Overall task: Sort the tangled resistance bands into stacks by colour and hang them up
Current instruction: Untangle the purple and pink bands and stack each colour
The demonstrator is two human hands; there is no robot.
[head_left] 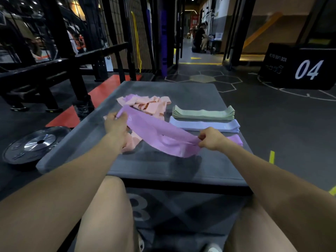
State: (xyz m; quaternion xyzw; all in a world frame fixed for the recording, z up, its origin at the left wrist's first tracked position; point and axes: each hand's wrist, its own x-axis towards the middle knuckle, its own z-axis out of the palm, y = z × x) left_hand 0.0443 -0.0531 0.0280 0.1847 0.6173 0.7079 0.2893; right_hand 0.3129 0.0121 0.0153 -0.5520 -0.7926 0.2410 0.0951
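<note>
A pink-purple resistance band stretches between my two hands above a grey soft box. My left hand grips its far left end; my right hand pinches its right end. Behind it lies a tangled heap of peach bands with a purple one mixed in. To the right sit a neat stack of green bands and a stack of pale blue-lilac bands. More pink-purple band lies flat behind my right hand.
A black weight plate lies on the floor at the left. A black rack stands behind it, with yellow and purple bands hanging at the back. A black box marked 04 sits far right. People crouch in the corridor.
</note>
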